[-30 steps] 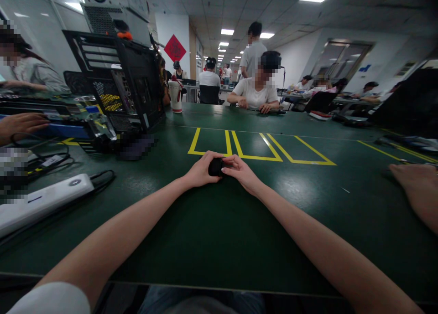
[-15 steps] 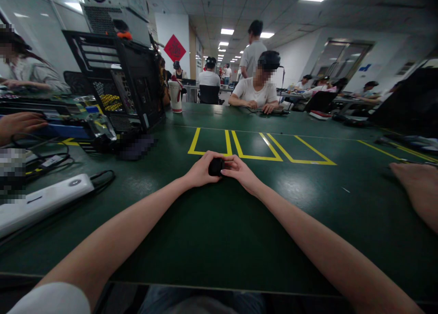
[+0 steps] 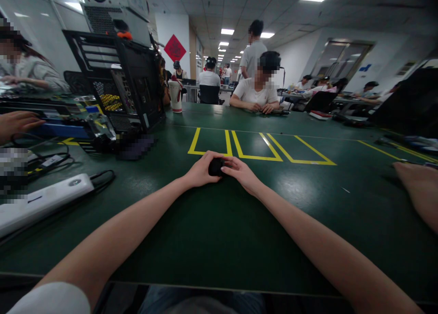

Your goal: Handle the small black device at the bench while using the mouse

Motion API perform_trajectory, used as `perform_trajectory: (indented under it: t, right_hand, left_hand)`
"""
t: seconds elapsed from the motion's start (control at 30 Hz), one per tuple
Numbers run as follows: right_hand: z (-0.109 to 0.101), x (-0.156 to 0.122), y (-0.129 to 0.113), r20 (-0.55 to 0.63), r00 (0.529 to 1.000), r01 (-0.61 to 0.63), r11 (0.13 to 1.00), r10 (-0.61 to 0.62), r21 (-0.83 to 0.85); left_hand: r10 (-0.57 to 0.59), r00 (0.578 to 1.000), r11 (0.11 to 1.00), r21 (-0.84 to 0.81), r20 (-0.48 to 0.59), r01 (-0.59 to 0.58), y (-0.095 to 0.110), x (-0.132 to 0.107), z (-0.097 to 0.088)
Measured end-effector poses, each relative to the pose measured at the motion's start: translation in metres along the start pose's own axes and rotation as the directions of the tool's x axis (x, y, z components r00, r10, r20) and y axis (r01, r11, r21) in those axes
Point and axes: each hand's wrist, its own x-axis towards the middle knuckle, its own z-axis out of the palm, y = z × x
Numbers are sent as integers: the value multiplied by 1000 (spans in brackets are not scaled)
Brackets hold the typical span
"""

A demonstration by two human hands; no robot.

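A small black rounded object (image 3: 215, 167) is held between my two hands, close to the tabletop; its exact kind does not show. My left hand (image 3: 201, 170) is wrapped round its left side, with the thumb below and the fingers over the top. From the right, my right hand (image 3: 238, 170) grips it with thumb and fingertips. Just beyond my hands lie yellow tape outlines (image 3: 253, 158) on the dark green table (image 3: 205, 241).
At left are a black computer case (image 3: 137, 77), a white power strip (image 3: 51, 202) with cables and a clear bottle (image 3: 100, 122). A white cup (image 3: 175, 96) stands further back. Another person's hand (image 3: 419, 188) rests at right; a person (image 3: 256, 93) sits opposite.
My hands and the black object stay almost in place. The other person's hand at right has shifted slightly right, and the co-worker's hand at far left has moved slightly left.
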Motion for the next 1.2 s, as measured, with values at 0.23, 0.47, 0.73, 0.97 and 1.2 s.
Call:
perform_trajectory:
  t: [0.23, 0.47, 0.73, 0.97, 1.2]
  right_hand:
    - [1, -1, -2, 29, 999, 37, 998, -39, 52]
    - [2, 1, -2, -22, 1000, -16, 999, 17, 38]
    - [1, -1, -3, 50, 999, 6, 997, -10, 77]
    - [1, -1, -3, 1, 1000, 30, 999, -30, 32]
    - [1, -1, -4, 48, 999, -4, 998, 1, 68]
  left_hand:
    - [12, 1000, 1000, 3, 7, -12, -1, 0, 0]
    - [12, 1000, 1000, 6, -6, -12, -1, 0, 1]
    - [25, 1000, 1000, 4, -2, -25, 0, 0, -1]
    - [-8, 1000, 1000, 2, 5, 8, -1, 0, 0]
    - [8, 1000, 1000, -9, 3, -8, 1, 0, -1]
